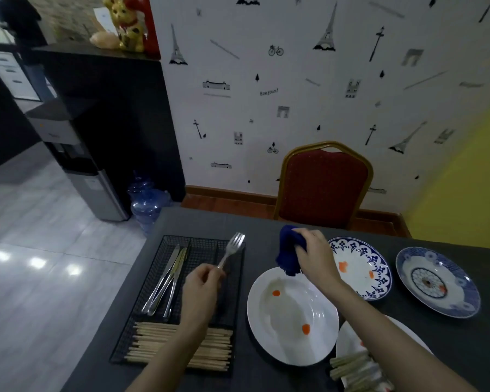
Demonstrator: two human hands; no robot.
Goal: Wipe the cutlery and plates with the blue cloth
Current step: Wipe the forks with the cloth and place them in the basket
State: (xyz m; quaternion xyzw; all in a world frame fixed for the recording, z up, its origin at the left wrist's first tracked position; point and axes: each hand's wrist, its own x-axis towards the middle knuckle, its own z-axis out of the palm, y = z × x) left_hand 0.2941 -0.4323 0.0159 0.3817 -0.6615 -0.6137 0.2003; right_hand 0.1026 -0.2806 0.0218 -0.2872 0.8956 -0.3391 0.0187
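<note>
My left hand [201, 287] grips a metal fork [232, 248] by its handle, tines pointing away, over the black wire cutlery tray [159, 253]. My right hand [316, 257] is closed on the bunched blue cloth [288, 251], held above the far rim of a white plate [292, 315] with two orange smears. Behind the right hand lies a blue-patterned plate [362, 267] with orange spots, and a blue bowl-like plate [439, 281] sits further right. Three knives [167, 278] lie in the tray's left compartment.
Wooden chopsticks [181, 346] fill the tray's near section. Another plate with chopsticks [354, 366] sits at the near right, partly under my right forearm. A red chair [323, 188] stands behind the dark table [266, 230]. The table's left edge drops to tiled floor.
</note>
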